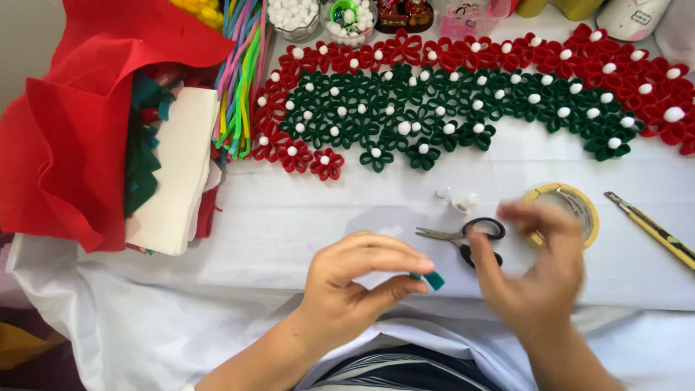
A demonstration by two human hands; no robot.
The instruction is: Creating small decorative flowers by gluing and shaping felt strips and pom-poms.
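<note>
My left hand [358,279] pinches a small teal-green felt piece [433,280] between thumb and fingers, just above the near edge of the white-covered table [304,217]. My right hand [539,264] is blurred with motion, fingers spread, hovering over black-handled scissors [467,235] and beside a roll of yellow tape [572,210]. It holds nothing that I can see.
Rows of red and green felt flowers [449,101] with white pompom centres span the back. A stack of red, green and white felt [108,137] lies left, coloured strips [239,80] beside it. Pompom jars [318,18] stand at the back, a yellow cutter [655,232] right, loose pompoms [460,199] mid-table.
</note>
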